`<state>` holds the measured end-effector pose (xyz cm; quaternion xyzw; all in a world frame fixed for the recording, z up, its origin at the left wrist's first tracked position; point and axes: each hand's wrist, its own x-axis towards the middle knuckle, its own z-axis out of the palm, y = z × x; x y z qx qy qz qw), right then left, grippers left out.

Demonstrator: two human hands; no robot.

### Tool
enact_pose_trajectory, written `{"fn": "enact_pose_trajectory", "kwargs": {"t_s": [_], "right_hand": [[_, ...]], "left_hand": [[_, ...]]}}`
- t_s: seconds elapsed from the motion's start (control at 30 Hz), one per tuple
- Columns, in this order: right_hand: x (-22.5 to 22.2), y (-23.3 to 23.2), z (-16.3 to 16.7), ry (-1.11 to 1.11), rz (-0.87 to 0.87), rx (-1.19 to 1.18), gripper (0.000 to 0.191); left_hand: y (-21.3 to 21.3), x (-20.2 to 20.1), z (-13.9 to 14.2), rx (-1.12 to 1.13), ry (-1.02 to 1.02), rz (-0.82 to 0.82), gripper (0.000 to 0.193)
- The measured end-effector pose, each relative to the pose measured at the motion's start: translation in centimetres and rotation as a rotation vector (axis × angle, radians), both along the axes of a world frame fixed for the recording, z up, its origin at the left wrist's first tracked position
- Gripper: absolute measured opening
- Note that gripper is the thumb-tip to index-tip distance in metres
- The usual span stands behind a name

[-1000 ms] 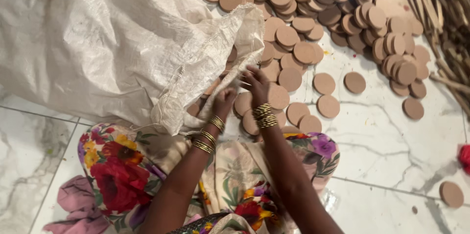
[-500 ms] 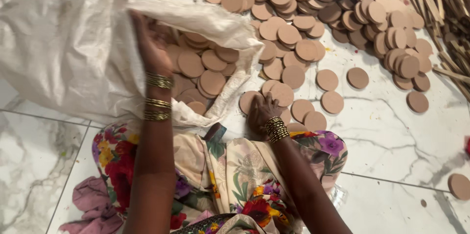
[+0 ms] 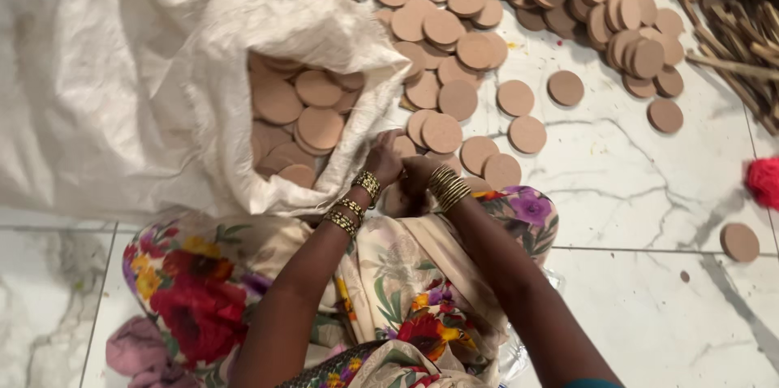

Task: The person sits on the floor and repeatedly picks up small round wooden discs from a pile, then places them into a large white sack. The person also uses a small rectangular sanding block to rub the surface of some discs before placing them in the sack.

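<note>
Head view: both hands (image 3: 402,175) pressed together, clutching flat round discs (image 3: 442,132) beside woven sack (image 3: 162,88)

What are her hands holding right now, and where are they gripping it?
Both the left hand and the right hand close over brown discs by the sack mouth. Which part of the discs they grip is hidden.

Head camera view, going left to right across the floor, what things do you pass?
White woven sack → round brown discs inside its mouth → left hand → right hand → loose discs on the marble floor → bundle of sticks → red tuft.
</note>
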<state>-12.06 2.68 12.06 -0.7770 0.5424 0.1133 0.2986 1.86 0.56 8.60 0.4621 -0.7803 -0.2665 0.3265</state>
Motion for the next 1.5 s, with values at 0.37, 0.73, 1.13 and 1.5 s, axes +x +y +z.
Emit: {"fn": "enact_pose_trajectory", "kwargs": {"t_s": [0.37,0.73,1.13,1.5], "right_hand": [[-9.4,-3.6,1.6,-0.392,-0.673,-0.268,0.053],[-9.7,-2.3,1.9,-0.898,-0.860,-0.051,0.034],[-5.9,0.0,3.1,-1.333,-1.049,0.335,0.055],[8.2,-8.6,5.5,-1.657,-1.017,0.378,0.052]], "left_hand": [[-0.2,0.2,0.4,0.277,-0.447,0.006,0.109],[-1.8,2.4,-3.5,0.470,0.589,0.356,0.036],[-0.7,1.3,0.7,1.002,1.228,0.064,0.032],[0.9,1.4,-0.8,0.853,0.756,0.148,0.027]]}}
